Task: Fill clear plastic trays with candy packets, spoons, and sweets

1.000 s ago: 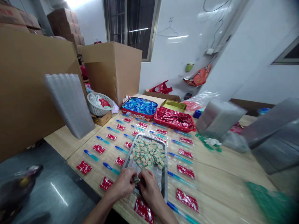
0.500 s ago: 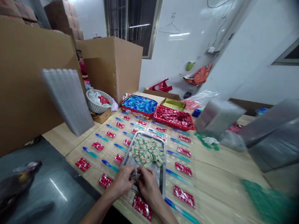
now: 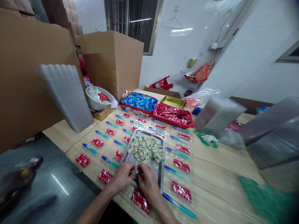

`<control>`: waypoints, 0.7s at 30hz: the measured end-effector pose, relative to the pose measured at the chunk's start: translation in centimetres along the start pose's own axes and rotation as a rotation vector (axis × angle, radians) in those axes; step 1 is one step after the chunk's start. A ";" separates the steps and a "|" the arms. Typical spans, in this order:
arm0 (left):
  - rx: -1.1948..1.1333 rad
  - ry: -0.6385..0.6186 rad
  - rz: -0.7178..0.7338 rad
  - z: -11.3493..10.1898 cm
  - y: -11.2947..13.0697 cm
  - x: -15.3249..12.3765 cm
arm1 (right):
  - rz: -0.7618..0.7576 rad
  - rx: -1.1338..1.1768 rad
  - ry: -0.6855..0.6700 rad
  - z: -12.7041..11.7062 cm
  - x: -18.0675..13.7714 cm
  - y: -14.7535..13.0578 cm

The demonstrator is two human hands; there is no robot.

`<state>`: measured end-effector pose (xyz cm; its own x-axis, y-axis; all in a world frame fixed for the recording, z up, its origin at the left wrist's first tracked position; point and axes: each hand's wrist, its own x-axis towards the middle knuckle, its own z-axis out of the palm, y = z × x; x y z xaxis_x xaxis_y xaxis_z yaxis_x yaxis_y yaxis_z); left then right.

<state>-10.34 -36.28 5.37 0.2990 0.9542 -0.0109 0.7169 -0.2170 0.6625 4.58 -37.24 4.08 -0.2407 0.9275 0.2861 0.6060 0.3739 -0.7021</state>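
A metal tray lies in front of me with a heap of small tan-and-green square pieces toward its far end. My left hand and my right hand meet over its near end, fingers pinched. Whatever sits between the fingertips is too small and hidden to name. Around the tray, clear plastic blister sheets hold blue-and-teal handled sticks and red packets with white marks. One red packet lies just below my right hand, partly covered by the wrist.
Behind the tray stand a tin of blue sticks, a red basket of red packets and a gold tray. Stacked clear plastic sheets lean at left. Large cardboard boxes and a white basket stand beyond.
My view has shifted slightly. Both hands stay pinched over the near end of the tray, fingertips slightly moved.
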 end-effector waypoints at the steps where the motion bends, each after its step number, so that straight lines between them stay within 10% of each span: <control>1: -0.003 -0.004 0.001 -0.1 0.0 0.0 | 0.011 0.009 0.004 -0.1 0.1 0.0; 21: -0.025 -0.004 0.019 -0.1 0.5 -0.6 | 0.046 0.077 -0.001 0.2 -0.4 -0.1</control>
<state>-10.22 -36.93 5.80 0.3148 0.9492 -0.0010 0.6952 -0.2298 0.6811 4.51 -37.63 3.92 -0.2144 0.9438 0.2515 0.5566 0.3297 -0.7626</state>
